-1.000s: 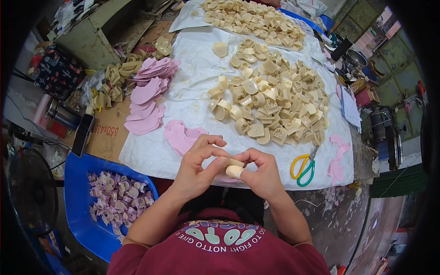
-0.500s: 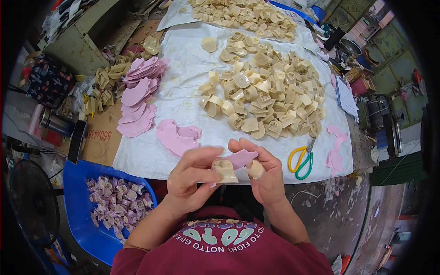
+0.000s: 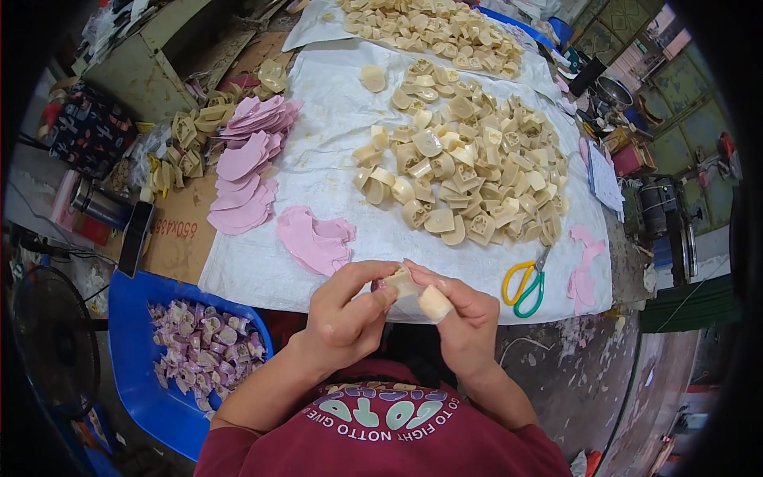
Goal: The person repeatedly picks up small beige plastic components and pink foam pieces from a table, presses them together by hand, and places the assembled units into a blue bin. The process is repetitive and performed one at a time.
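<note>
Between my hands, just past the near table edge, is a small beige block that looks like a shoe heel point(image 3: 404, 281). My left hand point(image 3: 343, 318) is closed around one side of it, with thumb and fingers pinching. My right hand point(image 3: 462, 322) is closed against the other side, its thumb wearing a pale wrap point(image 3: 435, 304). The pink sheet piece at the heel is mostly covered by my fingers. Just beyond my hands lie crumpled pink pieces point(image 3: 314, 241). To their left is a stack of pink cut pieces point(image 3: 242, 163).
A large pile of beige heels point(image 3: 477, 171) covers the white sheet point(image 3: 326, 119), with another pile point(image 3: 437, 32) farther back. Scissors point(image 3: 524, 284) with yellow and green handles lie right of my hands. A blue tub point(image 3: 143, 381) at lower left holds pink-covered heels. Pink scraps point(image 3: 586, 262) lie at right.
My fingers have closed in around the heel, and the right hand has come nearer the left. The pink piece that stretched between them is now mostly hidden. The view has shifted slightly.
</note>
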Available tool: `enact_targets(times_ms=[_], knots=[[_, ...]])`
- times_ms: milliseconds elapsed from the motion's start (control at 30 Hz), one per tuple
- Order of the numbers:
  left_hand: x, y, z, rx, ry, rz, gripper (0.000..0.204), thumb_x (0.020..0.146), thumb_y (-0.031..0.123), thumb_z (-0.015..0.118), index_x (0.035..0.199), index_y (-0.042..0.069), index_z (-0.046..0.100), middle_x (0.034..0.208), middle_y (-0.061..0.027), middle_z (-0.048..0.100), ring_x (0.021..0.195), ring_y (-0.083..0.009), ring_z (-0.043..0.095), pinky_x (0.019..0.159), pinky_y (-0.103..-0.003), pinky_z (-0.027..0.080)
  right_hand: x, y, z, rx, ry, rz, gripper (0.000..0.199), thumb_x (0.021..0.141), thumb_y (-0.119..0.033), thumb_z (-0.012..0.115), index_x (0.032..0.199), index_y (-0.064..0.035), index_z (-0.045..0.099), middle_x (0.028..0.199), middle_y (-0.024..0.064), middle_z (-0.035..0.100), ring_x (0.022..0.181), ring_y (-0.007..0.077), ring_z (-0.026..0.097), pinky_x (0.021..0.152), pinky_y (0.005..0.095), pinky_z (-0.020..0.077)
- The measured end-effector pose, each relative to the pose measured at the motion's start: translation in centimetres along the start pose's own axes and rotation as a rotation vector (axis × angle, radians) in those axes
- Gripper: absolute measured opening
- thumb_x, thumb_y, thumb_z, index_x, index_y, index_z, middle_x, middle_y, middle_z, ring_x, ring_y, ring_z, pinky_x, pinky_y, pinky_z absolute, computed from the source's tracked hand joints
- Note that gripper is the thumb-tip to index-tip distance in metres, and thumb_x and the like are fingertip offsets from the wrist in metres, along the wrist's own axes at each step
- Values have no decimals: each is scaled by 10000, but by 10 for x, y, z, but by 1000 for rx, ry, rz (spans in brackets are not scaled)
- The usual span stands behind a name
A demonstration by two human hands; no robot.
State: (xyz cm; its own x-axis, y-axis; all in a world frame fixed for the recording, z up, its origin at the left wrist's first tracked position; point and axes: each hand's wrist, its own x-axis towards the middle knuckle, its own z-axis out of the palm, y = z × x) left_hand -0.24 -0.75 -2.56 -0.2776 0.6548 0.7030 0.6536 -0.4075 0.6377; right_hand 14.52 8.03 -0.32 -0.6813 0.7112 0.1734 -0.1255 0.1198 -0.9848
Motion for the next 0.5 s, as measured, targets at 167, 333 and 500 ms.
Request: enact_targets(times_ms=[167, 333, 500], knots=[[-2, -4, 5, -118, 28, -140, 231, 706, -126, 644, 900, -3, 617, 1014, -191, 632, 835, -289, 659, 644, -307, 539, 11, 6, 0, -607, -3, -420, 254, 773, -22, 659, 1027, -18, 644, 1091, 153, 668, 1040, 318, 633, 944, 428, 448], [-6, -5, 13, -665, 52, -478, 170, 817, -125, 606, 944, -13, 583, 1257, -193, 493, 916, -209, 653, 736, -297, 566, 19, 24, 2, -412, 55, -475, 196, 754, -49, 694, 937, -40, 621, 1071, 125, 645, 1068, 321, 592, 920, 422, 445], [-4, -6, 24, -346, 74, -465, 159, 816, -77, 643, 945, -5, 585, 1236, -166, 504, 932, -190, 648, 725, -295, 576, 25, 40, 7, -211, 62, -304, 162, 787, -68, 675, 936, -25, 627, 1106, 134, 635, 1138, 322, 546, 979, 432, 403]])
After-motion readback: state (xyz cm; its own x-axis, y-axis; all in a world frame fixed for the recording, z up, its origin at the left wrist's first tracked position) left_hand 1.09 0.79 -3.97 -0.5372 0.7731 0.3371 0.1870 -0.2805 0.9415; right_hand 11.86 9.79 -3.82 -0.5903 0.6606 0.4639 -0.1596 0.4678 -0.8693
